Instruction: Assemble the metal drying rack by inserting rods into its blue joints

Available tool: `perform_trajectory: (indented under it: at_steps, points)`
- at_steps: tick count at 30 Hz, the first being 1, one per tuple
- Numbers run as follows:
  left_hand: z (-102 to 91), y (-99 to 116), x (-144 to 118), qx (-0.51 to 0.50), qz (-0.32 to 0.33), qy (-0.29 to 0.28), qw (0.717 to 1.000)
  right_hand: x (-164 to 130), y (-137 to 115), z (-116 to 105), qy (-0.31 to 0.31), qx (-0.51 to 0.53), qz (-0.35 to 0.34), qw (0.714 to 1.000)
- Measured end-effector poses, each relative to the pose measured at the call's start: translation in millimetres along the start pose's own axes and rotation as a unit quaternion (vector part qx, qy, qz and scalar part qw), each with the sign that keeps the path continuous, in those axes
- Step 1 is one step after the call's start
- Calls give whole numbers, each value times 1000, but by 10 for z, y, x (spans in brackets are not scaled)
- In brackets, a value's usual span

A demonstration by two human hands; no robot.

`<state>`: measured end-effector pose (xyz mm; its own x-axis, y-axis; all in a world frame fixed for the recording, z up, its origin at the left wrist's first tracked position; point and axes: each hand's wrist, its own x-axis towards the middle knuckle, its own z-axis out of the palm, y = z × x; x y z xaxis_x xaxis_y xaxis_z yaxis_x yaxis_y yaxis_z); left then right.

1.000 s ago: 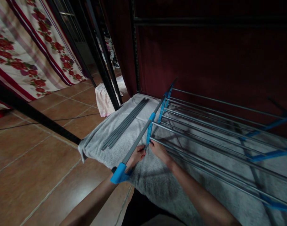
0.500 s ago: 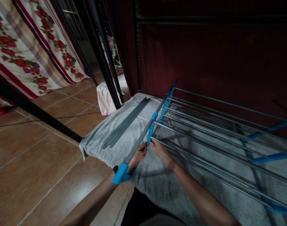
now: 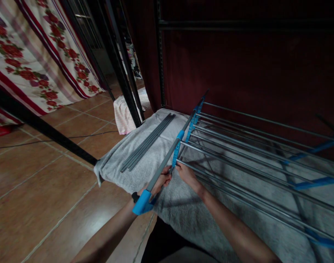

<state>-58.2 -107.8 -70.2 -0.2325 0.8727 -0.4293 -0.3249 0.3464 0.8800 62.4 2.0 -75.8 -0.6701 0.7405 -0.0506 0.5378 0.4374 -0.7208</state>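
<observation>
A drying rack (image 3: 227, 157) of grey metal rods and blue plastic joints lies on a grey towel (image 3: 145, 135). Its near end has a long grey tube (image 3: 164, 165) ending in a blue plastic corner piece (image 3: 142, 203). My left hand (image 3: 163, 178) reaches under that tube, fingers closed around the rack's lower frame tube. Just to its right, my right hand (image 3: 185, 172) pinches the end of a metal rod at the lower end of the perforated blue bracket (image 3: 176, 153). The fingertips of both hands are partly hidden.
Several loose grey tubes (image 3: 148, 142) lie side by side on the towel's left part. Black metal posts (image 3: 125, 65) and a slanting black bar (image 3: 46, 128) frame the left side. A dark red panel (image 3: 238, 69) stands behind; a floral curtain (image 3: 32, 62) hangs at left above the tiled floor.
The view has shifted very slightly. Both hands stay at the same bracket, and the drying rack has not visibly moved on the towel.
</observation>
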Motion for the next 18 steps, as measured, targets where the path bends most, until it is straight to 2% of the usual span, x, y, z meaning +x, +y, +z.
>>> perform_trajectory:
  at_steps: [7,11,18]
  points:
    - [-58,-45,44,-75,-48,-10,996,-6,35,20,7,23,0,1000]
    - [-78,-95,68,-101,-48,-20,994,3,50,16,-4,34,-2,999]
    - [-55,-32,42,-131,-71,-36,988,26,68,2,-2,41,1,999]
